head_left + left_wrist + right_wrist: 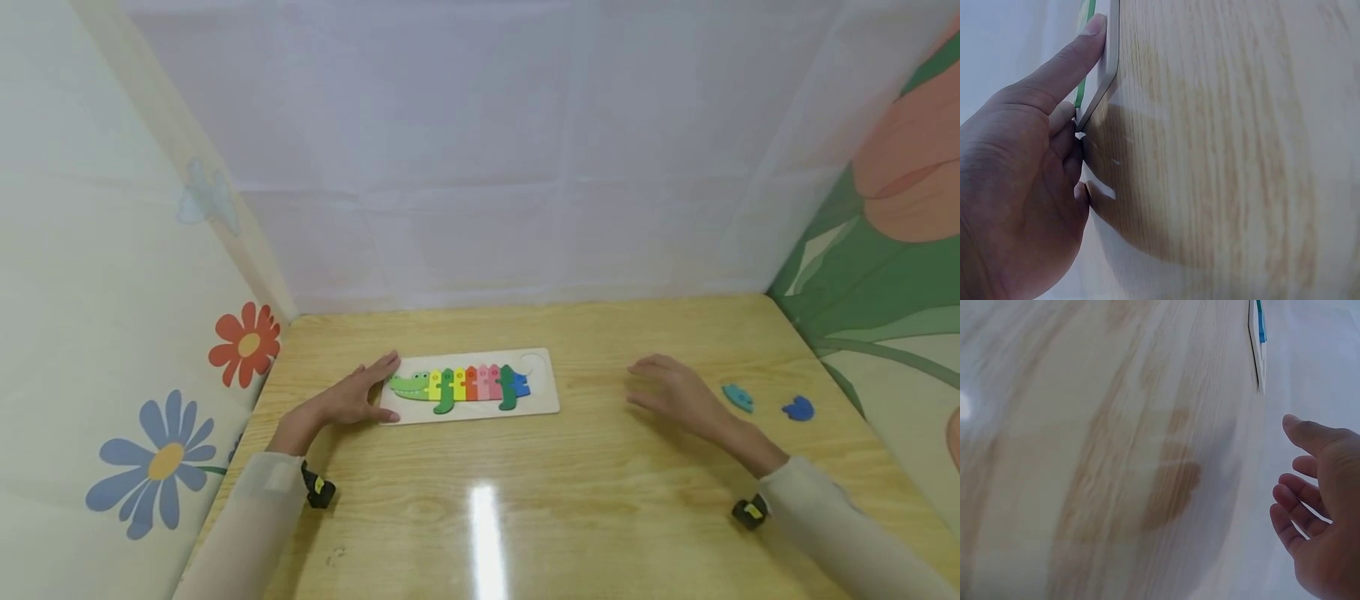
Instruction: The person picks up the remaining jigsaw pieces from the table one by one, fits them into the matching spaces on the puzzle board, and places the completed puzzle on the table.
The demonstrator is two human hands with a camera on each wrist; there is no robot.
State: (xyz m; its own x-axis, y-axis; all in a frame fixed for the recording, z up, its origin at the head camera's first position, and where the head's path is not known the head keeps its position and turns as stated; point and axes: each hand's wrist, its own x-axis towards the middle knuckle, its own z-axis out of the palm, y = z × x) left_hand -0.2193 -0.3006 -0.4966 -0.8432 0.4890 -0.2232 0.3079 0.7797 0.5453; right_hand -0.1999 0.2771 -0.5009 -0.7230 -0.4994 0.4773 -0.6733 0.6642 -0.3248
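Observation:
A wooden puzzle board lies on the table with a crocodile of coloured pieces in it: a green head, then several body pieces and a blue one at the right. To the right of the blue piece an outlined recess shows bare wood. My left hand holds the board's left end, thumb at the near corner and fingers at the far corner; in the left wrist view the thumb lies on its edge. My right hand hovers over the table right of the board, fingers loosely bent, holding nothing.
A teal puzzle piece and a blue puzzle piece lie on the wooden table beyond my right hand. A white cloth wall stands at the back, with flower-printed sheets at both sides.

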